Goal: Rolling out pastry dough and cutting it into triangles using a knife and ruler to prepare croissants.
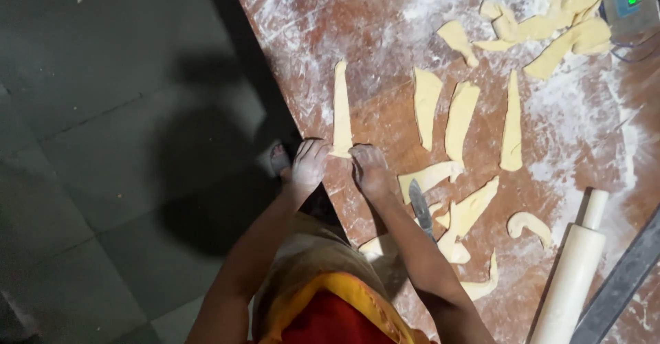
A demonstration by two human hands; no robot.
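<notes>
Presently, both flour-dusted hands rest on the near end of a long, pale yellow triangular strip of dough (341,110), which lies close to the left edge of the flour-strewn reddish-brown wooden counter (385,35). The left hand (309,164) presses its bunched fingers on the strip's wide base; the right hand (370,167) does likewise, fingers curled down onto the same end. A small metal-bladed knife (419,206) lies just beside the right forearm. Further cut dough triangles (459,117) lie toward the counter's middle, with a heap of dough scraps (560,24) near the far right corner. A white cylindrical rolling pin (574,275) lies along the right edge.
</notes>
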